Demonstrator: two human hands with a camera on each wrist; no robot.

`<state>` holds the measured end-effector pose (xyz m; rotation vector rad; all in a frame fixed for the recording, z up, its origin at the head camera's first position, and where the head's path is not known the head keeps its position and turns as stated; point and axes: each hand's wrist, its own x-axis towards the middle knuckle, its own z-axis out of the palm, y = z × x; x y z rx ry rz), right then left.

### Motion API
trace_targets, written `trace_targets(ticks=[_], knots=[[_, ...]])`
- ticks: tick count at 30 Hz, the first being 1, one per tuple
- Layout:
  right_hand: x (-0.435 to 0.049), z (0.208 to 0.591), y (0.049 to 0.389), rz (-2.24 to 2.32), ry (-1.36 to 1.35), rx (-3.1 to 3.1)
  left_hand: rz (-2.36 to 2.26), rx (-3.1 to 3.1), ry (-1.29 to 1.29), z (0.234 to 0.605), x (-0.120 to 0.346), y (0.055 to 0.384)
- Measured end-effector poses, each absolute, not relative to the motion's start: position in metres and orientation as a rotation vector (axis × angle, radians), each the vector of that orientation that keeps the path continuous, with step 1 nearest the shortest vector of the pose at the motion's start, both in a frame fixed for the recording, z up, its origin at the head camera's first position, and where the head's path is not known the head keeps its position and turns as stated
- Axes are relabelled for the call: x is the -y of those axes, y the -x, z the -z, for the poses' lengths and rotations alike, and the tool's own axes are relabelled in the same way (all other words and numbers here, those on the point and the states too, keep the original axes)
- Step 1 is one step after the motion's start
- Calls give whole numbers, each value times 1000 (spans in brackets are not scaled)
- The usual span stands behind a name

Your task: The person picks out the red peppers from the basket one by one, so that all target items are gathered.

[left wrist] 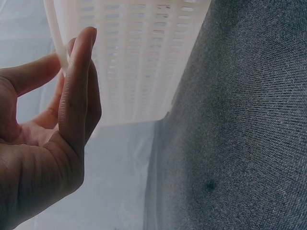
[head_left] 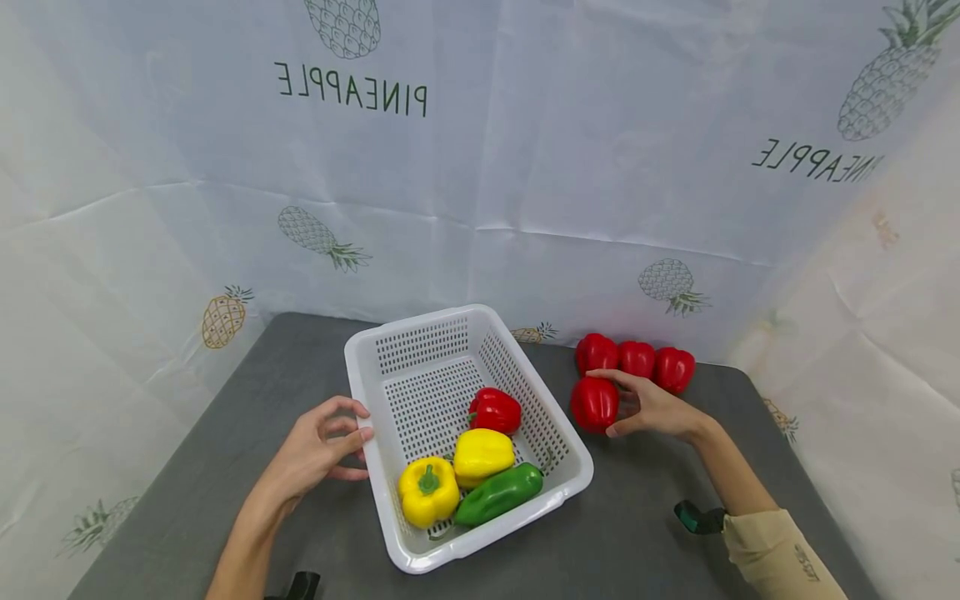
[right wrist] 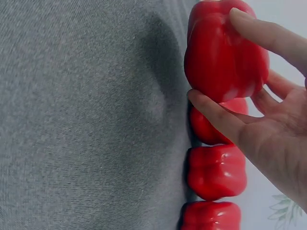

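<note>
My right hand (head_left: 651, 406) grips a red bell pepper (head_left: 595, 405) just right of the white basket; in the right wrist view, thumb and fingers lie around this pepper (right wrist: 225, 52), which casts a shadow on the cloth. At the basket's left side, my left hand (head_left: 318, 446) pinches the rim of the white basket (head_left: 375, 467). The left wrist view shows the rim between thumb and fingers of that hand (left wrist: 62, 110). Inside the basket lie a red bell pepper (head_left: 495, 411), two yellow bell peppers (head_left: 428, 492) and a long green pepper (head_left: 499, 494).
Three more red bell peppers (head_left: 637, 359) stand in a row at the table's back right, behind my right hand. Dark grey cloth covers the table (head_left: 637, 533). A pale curtain (head_left: 480, 167) printed with pineapples hangs along the back and sides.
</note>
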<state>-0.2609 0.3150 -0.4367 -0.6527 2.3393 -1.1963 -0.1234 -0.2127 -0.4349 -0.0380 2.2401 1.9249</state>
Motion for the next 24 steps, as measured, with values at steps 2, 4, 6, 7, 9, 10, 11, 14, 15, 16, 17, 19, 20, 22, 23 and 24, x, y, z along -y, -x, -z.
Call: trace_targets(ticks=[2, 4, 6, 7, 9, 10, 11, 14, 15, 16, 17, 19, 20, 22, 23, 24], knots=[[-316, 439, 262, 1201, 638, -2337, -1924, -2243, 34, 435, 213, 123], [-316, 441, 263, 1199, 635, -2334, -1924, -2245, 31, 435, 213, 123], [-317, 442, 263, 1196, 628, -2331, -1925, -2245, 29, 435, 213, 123], [-318, 442, 263, 1193, 627, -2332, -1925, -2244, 28, 435, 213, 123], [-319, 442, 263, 1188, 636, -2331, -1925, -2242, 31, 435, 213, 123], [-319, 443, 263, 1187, 640, -2332, -1925, -2241, 32, 435, 213, 123], [-319, 442, 263, 1189, 641, -2333, -1925, -2239, 34, 435, 213, 123], [-320, 442, 263, 1193, 655, -2331, -1924, -2237, 41, 435, 213, 123], [-320, 443, 263, 1194, 659, -2328, -1923, -2238, 44, 435, 213, 123], [-320, 443, 263, 1192, 661, -2331, -1921, -2240, 47, 435, 213, 124], [-320, 443, 263, 1191, 664, -2333, -1919, -2241, 49, 435, 212, 124], [-321, 444, 264, 1186, 671, -2339, -1914, -2247, 55, 435, 212, 124], [-321, 444, 264, 1185, 673, -2343, -1913, -2248, 56, 435, 212, 124], [-321, 444, 264, 1180, 679, -2358, -1911, -2251, 56, 434, 212, 124], [-321, 444, 264, 1179, 680, -2363, -1911, -2251, 55, 435, 212, 124], [-321, 444, 264, 1179, 681, -2366, -1912, -2251, 54, 435, 212, 124]])
